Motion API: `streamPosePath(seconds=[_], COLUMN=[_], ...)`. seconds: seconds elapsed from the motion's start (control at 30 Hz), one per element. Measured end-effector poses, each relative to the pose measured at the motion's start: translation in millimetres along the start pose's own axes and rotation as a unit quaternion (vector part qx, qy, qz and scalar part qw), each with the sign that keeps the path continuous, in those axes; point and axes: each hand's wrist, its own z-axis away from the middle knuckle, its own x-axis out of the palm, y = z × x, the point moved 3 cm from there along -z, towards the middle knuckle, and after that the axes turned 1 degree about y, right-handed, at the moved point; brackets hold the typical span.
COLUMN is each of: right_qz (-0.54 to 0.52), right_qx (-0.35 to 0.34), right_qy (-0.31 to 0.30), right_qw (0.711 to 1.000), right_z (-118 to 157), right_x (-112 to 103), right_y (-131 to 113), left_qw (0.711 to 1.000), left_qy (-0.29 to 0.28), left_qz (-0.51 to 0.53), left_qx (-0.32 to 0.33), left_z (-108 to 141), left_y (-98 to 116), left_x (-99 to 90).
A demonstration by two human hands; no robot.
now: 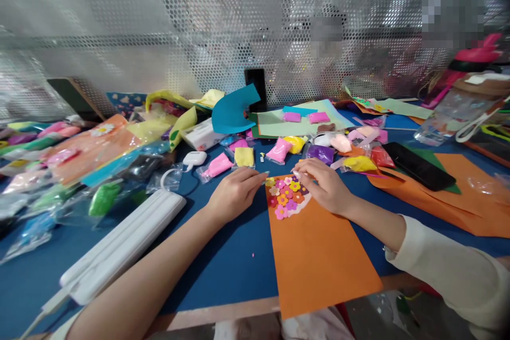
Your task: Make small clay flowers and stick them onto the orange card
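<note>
An orange sheet of paper (pixel 319 255) lies before me, its lower end reaching past the table edge. Small flowers (pixel 282 199) in pink, yellow, orange and red, seemingly of soft clay, cluster on its upper part. At the sheet's upper left corner is my left hand (pixel 237 191), thumb and fingertips pinched together beside a yellow flower. My right hand (pixel 324 183) rests over the sheet's upper right side, its fingers curled and closed. Something small and whitish shows at its fingertips, too small to name. Packets of pink clay (pixel 279 150) and yellow clay (pixel 244 157) lie just beyond.
A white power strip (pixel 123 244) with a cable lies at left, near many bagged clay packets (pixel 105 199). A black phone (pixel 420 166) rests on orange paper at right. A drink bottle (pixel 446 109) stands behind it. Perforated metal mesh (pixel 223 26) closes off the back.
</note>
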Motion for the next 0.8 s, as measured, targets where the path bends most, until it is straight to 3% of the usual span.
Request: streamPosePath(seconds=[0.17,0.37,0.53,0.63,0.7,0.8], right_qz=[0.008,-0.03,-0.074,-0.111,-0.131,-0.145], right_qx=[0.071,0.051,0.074,0.055,0.052,0.065], right_qy=[-0.096,-0.113,-0.136,-0.12,-0.095,-0.098], right_qw=[0.993,0.992,0.985,0.985,0.985,0.982], right_z=[-2,-1,2,3,2,3], right_x=[10,13,15,14,12,13], right_y=[12,1,-7,-13,-17,-20], left_qw=[1.0,0.998,0.982,0.97,0.969,0.979], left_qy=[-0.013,-0.001,-0.017,-0.007,0.014,0.055], left_qz=[0.021,0.052,0.146,0.197,0.213,0.193], left_qx=[-0.011,-0.037,-0.115,-0.144,-0.124,-0.041], left_z=[-1,-5,-8,-10,-11,-12], left_y=[1,9,16,23,29,36], left_x=[-0.1,-4.6,-4.9,-8.8,-12.5,-16.5])
